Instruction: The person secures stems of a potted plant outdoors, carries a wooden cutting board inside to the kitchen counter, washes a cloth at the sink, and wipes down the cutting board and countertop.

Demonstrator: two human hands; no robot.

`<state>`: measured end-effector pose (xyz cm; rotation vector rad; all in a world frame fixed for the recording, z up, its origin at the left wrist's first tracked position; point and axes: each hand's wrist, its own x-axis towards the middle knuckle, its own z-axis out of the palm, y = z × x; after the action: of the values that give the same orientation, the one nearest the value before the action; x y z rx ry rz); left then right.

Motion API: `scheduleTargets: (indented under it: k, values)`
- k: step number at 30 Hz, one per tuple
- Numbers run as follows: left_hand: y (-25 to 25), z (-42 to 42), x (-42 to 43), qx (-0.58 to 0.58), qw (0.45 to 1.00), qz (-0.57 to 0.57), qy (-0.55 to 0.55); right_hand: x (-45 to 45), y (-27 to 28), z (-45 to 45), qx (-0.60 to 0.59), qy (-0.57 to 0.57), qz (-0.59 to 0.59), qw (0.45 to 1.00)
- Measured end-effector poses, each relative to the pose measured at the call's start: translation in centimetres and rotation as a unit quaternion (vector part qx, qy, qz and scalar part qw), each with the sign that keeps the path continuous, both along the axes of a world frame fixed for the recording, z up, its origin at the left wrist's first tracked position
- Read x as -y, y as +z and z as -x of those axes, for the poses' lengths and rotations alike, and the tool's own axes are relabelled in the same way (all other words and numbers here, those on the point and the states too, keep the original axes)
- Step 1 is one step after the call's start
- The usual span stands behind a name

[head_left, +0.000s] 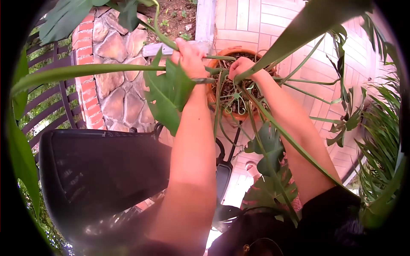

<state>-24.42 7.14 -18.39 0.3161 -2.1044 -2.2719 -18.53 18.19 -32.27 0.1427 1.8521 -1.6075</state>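
Potted plant is in the upper middle of my view, with its stems spreading out over the rim of an orange-brown round pot, which stands on the pale tiled floor. Dark, coarse material fills the pot around the stems. I see the left hand at the left side of the pot, and its grip is closed around a green stem. One large split leaf hangs across the left wrist and covers a part of it. The right hand is above the pot, with its fingers bent inward among the stems; I cannot tell if this grip is closed on something. A thick green stalk passes just beside the right hand toward the upper right. More split leaves hang between the two forearms. On the left side I see a black chair, and behind it stonework with a brick edge. Near the right border there is a plant with narrow leaves
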Motion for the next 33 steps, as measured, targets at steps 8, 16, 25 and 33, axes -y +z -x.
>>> scheduleTargets:
  k: [8, 16, 25, 33]
  values:
    - [0.4, -5.6, 0.9, -0.007, 0.998, 0.015, 0.063, 0.0, 0.0, -1.3, 0.031, -0.140, -0.024, 0.989]
    - [0.7, -8.4, 1.8, -0.016, 0.992, 0.035, 0.117, 0.3, -0.5, -2.7, -0.008, -0.219, 0.016, 0.976]
    - [-0.5, -10.9, 3.3, -0.010, 0.990, -0.004, 0.143, 1.2, -0.5, -4.0, 0.003, -0.318, 0.196, 0.928]
    - [-1.5, -12.0, 2.3, -0.094, 0.990, -0.105, 0.014, 0.4, -0.3, -1.9, -0.013, -0.191, 0.046, 0.980]
